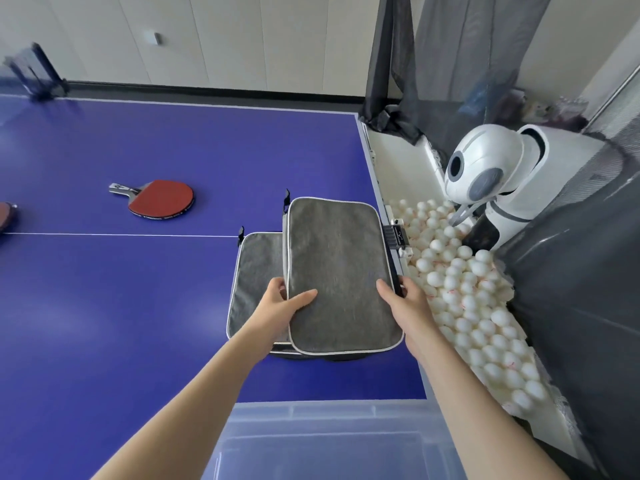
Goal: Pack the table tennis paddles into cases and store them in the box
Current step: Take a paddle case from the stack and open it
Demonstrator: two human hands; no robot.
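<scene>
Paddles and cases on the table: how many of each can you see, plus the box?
Red paddles: 2, one whole and one cut off at the left edge
Grey cases: 2, top case held in both hands, lower case beneath it
Clear box: 1
Total: 5

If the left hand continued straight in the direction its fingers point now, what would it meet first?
The left hand points forward and slightly right, its thumb already on the upper grey case. Going on, it would slide further across that case; nothing else seems to lie before it, though depth is uncertain.
</scene>
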